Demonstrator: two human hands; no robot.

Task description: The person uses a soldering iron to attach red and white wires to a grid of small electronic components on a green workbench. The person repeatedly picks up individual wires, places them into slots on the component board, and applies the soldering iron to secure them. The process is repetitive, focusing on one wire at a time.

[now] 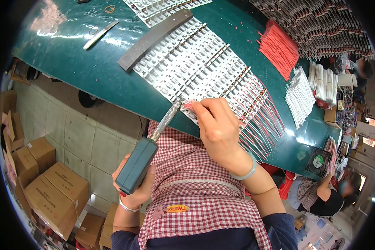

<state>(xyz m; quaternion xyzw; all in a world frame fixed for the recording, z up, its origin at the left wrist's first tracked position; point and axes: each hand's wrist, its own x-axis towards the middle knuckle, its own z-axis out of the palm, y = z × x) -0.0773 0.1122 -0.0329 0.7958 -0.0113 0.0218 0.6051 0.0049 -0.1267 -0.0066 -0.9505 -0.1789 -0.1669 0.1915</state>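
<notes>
My left hand (144, 189) is wrapped round the handle of a green soldering gun (136, 166). Its long metal tip reaches up to the near left corner of a sheet of white circuit boards (196, 62). Close beside that tip, the thumb and fingers of my right hand (218, 127) pinch red wires (188, 105) against the board edge. How many wires they hold is too small to tell. Red and white wires (258, 125) fan out from the boards at the right. Across the sheet's far left edge lies a dark curved bar (154, 39).
Loose red wires (279, 50) and white wires (300, 98) lie in bundles on the green table (91, 79). A white-handled blade (100, 36) is at the far left. Cardboard boxes (56, 196) stand on the floor. At the right are a fan (318, 160) and another person (325, 193).
</notes>
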